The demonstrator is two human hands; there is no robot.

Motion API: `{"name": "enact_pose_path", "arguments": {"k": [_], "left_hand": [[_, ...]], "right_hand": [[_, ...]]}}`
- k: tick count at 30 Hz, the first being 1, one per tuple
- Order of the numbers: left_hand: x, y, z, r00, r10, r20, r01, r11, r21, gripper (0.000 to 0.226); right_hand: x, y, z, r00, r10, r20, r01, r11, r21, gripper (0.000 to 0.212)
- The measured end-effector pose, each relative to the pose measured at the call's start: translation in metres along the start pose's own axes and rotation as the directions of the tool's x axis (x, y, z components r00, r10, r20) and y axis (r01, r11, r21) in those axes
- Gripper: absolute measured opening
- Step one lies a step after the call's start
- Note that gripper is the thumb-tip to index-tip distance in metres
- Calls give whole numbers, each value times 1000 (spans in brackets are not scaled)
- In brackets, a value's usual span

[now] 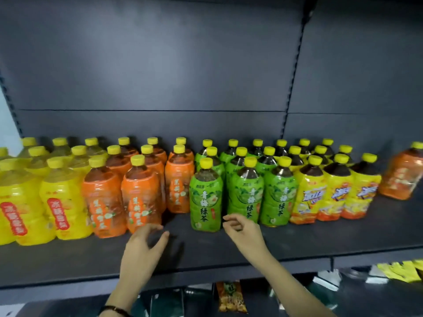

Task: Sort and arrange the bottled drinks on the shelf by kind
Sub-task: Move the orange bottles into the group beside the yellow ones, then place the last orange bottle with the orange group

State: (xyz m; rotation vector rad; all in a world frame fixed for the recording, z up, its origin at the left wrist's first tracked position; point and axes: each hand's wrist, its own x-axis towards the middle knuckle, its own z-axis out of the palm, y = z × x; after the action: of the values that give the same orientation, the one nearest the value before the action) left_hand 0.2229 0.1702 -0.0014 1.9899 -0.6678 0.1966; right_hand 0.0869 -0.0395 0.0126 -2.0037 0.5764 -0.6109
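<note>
Now, left hand (144, 245) splayed, empty, beside orange bottles (139, 193). Right hand (243, 227) loosely curled, empty, near green bottles (206, 197).

Dark shelf (320, 243), bottles upright in colour blocks: yellow (61, 216), orange (139, 202), green (206, 202), yellow-labelled dark tea (306, 197). Lone orange bottle (400, 177) far right, tilted. Left hand (142, 250) empty before orange block; right hand (245, 229) empty, loosely curled, before green.

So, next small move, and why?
Probably the empty right hand reaches for the stray orange bottle at far right. It sits alone beyond the yellow tea bottles, while the orange group has a front gap.
</note>
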Motion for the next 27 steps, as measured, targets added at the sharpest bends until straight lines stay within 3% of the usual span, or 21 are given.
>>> {"name": "enact_pose_path", "arguments": {"k": [4,8,13,17,27], "left_hand": [[-25,57,68,994,46,103,-39,997,-68,26],[-62,120,141,976,100,196,-82,992,-98,40],[-103,190,222,958,157,241,-139,986,-92,35],[-119,235,275,942,197,273,-171,978,-119,32],[-99,316,424,898,278,342,-225,956,-187,30]], "right_hand": [[-23,33,-94,998,14,-57,-16,1000,-20,25],[-53,67,-185,994,32,-108,-38,998,-56,24],[-85,116,-290,977,30,-211,-61,987,-146,27],[-95,151,-356,956,68,-284,-106,987,-121,29],[-47,221,-455,931,104,-350,-140,987,-77,27]]}}
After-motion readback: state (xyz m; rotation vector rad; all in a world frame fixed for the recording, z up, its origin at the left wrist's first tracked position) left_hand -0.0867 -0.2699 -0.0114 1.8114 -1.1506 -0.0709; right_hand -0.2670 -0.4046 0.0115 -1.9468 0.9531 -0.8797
